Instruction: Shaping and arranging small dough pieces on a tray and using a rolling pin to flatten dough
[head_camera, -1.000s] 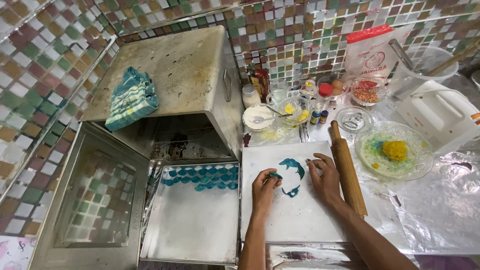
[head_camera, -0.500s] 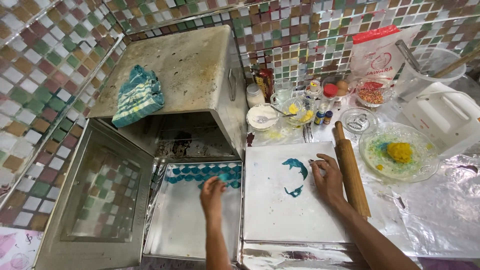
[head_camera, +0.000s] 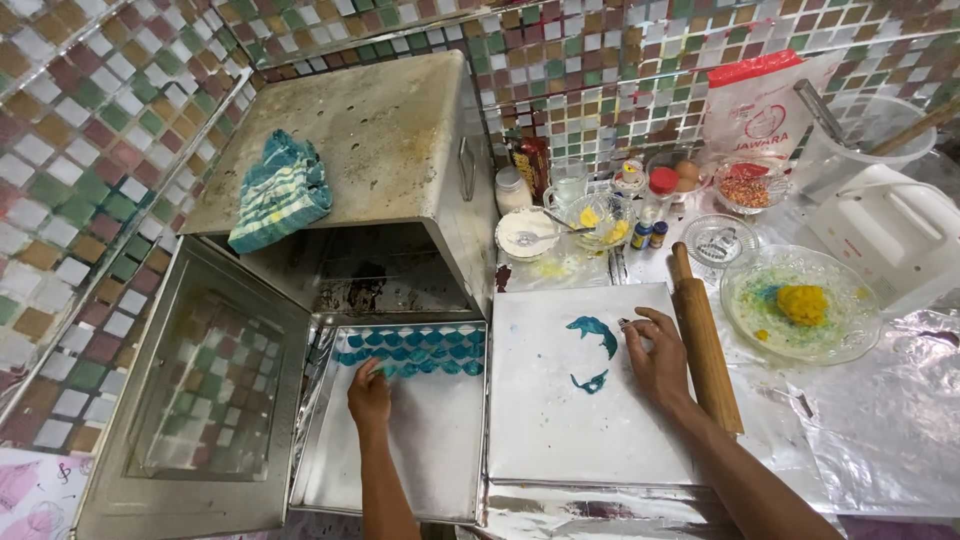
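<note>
Low in the centre of the frame, the left hand (head_camera: 369, 392) reaches onto a shallow metal baking tray (head_camera: 420, 470), its fingertips pressing at the edge of rows of small teal dough scales (head_camera: 412, 352) laid across the tray's upper end; whether it pinches one cannot be told. The right hand (head_camera: 658, 352), right of centre, rests flat and loosely open on a square white work board (head_camera: 560, 420), just beside two scraps of teal dough (head_camera: 594, 333). A wooden rolling pin (head_camera: 706, 345) lies touching the board's right edge. Further right, a clear glass plate (head_camera: 850, 335) holds a yellow dough lump (head_camera: 803, 304). A boxy metal oven (head_camera: 370, 150) with its door (head_camera: 190, 400) swung open fills the upper left of the bench, a striped green cloth (head_camera: 280, 190) on top.
</note>
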